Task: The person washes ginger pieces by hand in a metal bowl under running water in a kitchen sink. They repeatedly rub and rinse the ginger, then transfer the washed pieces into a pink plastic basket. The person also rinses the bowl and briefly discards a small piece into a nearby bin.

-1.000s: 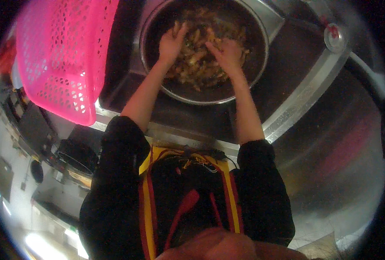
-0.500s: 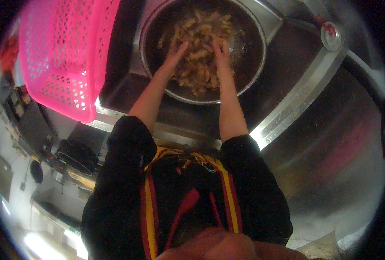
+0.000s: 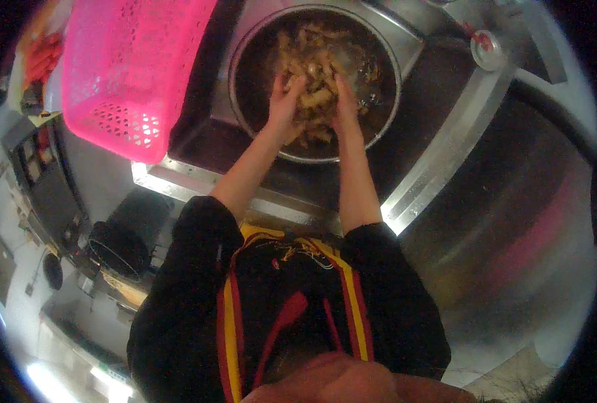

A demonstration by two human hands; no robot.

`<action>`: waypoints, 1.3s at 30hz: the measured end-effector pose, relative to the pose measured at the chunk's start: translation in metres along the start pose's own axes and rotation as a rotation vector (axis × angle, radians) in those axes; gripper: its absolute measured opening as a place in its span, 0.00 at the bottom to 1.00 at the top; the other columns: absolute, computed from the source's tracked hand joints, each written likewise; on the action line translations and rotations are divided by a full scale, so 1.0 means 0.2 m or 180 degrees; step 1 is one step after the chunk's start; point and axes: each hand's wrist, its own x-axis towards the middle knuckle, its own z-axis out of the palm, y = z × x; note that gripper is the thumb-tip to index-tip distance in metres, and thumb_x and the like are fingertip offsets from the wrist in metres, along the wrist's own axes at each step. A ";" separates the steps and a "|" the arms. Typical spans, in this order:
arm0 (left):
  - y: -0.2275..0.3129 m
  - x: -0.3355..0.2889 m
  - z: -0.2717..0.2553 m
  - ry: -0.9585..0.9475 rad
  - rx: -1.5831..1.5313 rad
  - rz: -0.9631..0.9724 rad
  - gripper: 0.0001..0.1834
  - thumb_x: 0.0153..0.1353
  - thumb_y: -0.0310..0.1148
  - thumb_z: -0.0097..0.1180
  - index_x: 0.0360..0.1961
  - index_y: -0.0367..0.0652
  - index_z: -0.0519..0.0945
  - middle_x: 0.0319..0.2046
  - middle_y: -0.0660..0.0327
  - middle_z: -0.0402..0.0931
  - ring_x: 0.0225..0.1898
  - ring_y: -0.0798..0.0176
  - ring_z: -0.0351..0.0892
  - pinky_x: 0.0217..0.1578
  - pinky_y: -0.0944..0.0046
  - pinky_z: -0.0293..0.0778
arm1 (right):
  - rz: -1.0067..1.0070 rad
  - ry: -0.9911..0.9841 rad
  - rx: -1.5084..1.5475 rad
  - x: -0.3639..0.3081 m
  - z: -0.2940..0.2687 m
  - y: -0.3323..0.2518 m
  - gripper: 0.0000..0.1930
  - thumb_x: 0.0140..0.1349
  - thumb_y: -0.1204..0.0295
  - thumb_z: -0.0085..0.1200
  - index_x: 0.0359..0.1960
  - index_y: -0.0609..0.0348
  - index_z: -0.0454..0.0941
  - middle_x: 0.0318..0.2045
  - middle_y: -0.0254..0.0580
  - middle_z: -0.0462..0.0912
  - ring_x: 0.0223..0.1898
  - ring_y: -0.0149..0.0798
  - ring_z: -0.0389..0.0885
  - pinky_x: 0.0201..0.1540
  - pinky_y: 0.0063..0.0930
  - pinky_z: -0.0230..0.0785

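Note:
A wide round metal bowl [image 3: 400, 86] sits in the steel sink, holding dark liquid and a heap of knobbly, pale brown food pieces [image 3: 316, 98]. Their exact kind is too blurred to name. Both hands reach into the bowl from its near side. My left hand [image 3: 285, 101] curls against the left of the heap, thumb and fingers around some pieces. On the opposite side, my right hand [image 3: 345, 101] presses inward with its fingers bent. A clump is gathered between the two palms; some fingertips are hidden among the pieces.
A pink perforated plastic basket [image 3: 120, 124] stands left of the bowl, at the sink's edge. A steel ledge [image 3: 446, 151] runs along the right. On it, farther off, is a round metal fitting with something red [image 3: 481, 41]. A black round container [image 3: 118, 248] stands at lower left.
My hands have drawn closer together around the pieces, which bunch up between them. The view has shifted slightly, so the basket appears farther right and higher.

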 end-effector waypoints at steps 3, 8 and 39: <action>0.03 -0.07 0.04 -0.0318 -0.0336 0.0004 0.37 0.54 0.40 0.59 0.62 0.52 0.54 0.52 0.57 0.65 0.51 0.58 0.68 0.47 0.58 0.71 | 0.0086 0.0116 0.0780 -0.18 0.00 -0.14 0.30 0.58 0.54 0.50 0.59 0.56 0.61 0.54 0.42 0.67 0.53 0.41 0.68 0.53 0.37 0.64; -0.01 -0.13 0.09 0.0038 0.0270 0.0581 0.38 0.53 0.41 0.61 0.63 0.51 0.55 0.52 0.56 0.66 0.51 0.60 0.68 0.47 0.60 0.69 | -0.0066 -0.0105 0.0769 -0.37 0.06 -0.39 0.30 0.59 0.53 0.48 0.58 0.57 0.62 0.55 0.42 0.66 0.55 0.42 0.66 0.53 0.39 0.62; 1.57 -0.20 -0.78 -0.0507 -0.0258 0.1388 0.27 0.54 0.32 0.58 0.55 0.43 0.64 0.45 0.57 0.71 0.42 0.61 0.74 0.38 0.61 0.74 | -0.1400 -0.0753 -0.0209 -0.30 1.82 -1.16 0.17 0.56 0.62 0.53 0.43 0.61 0.76 0.36 0.40 0.79 0.38 0.33 0.75 0.39 0.27 0.67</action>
